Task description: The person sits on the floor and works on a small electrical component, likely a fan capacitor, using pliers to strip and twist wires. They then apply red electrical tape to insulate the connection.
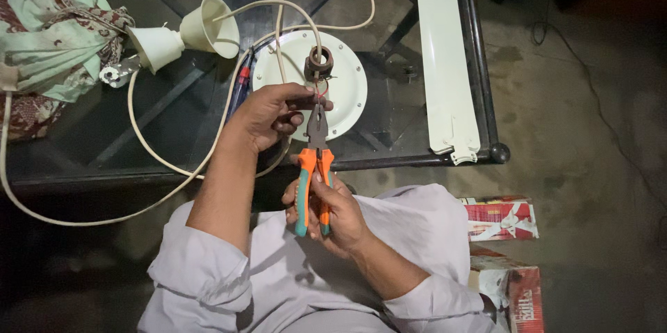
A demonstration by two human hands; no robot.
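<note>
My right hand [332, 211] grips the orange and teal handles of a pair of pliers [315, 159], whose jaws point away from me at thin wires below a brown hub [319, 63]. The hub sits in the middle of a round white fan motor housing [347, 76] on a dark glass table [104, 138]. My left hand [272, 116] rests on the housing's near left side, fingers pinched on the wires right by the plier jaws. A cream cable [281, 17] loops up from the hub.
Two cream cone-shaped covers [182, 35] lie on the table's left, threaded on the cable. A white fan blade [445, 55] lies along the right edge. Patterned cloth [48, 34] sits far left. Red and white boxes [501, 220] stand on the floor at right.
</note>
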